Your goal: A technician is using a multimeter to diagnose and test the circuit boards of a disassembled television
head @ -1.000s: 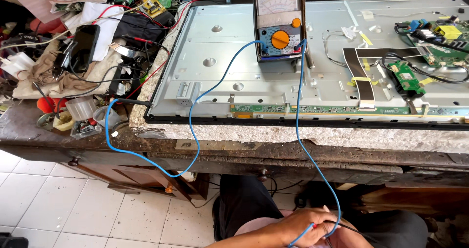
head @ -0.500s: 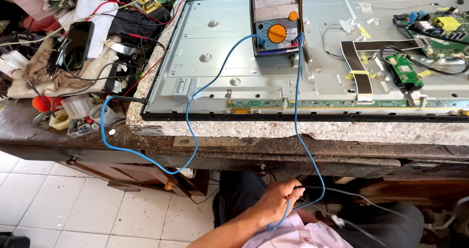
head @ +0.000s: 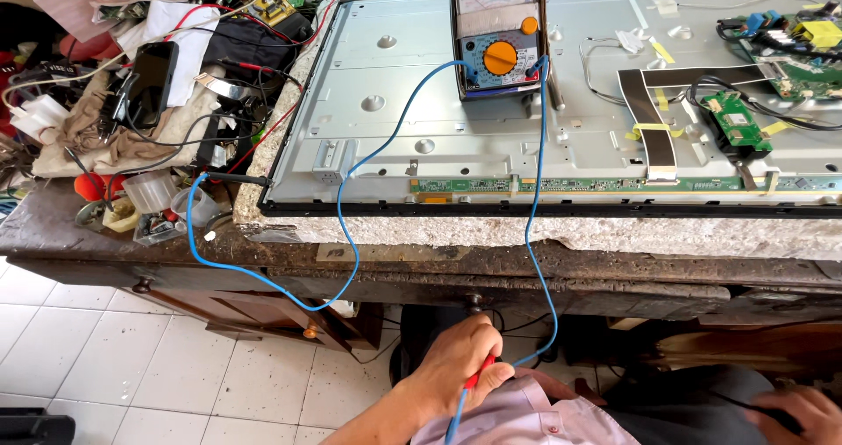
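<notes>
Two hands: both low, below the surface [head: 561,234] edge.
Left hand [head: 456,366]: pinches a red probe [head: 481,372] on a blue lead [head: 535,234].
Right hand [head: 802,414]: closed on something dark; unclear what.
Meter [head: 498,33]: upright on the panel back [head: 421,103].

A black phone [head: 151,73] lies among tangled wires beside green circuit boards [head: 737,121] on the bench.

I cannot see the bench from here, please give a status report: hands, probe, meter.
Left hand closed on red probe, low over lap. Right hand at frame corner, grip unclear. Meter upright on panel, blue leads hanging off bench.
</notes>
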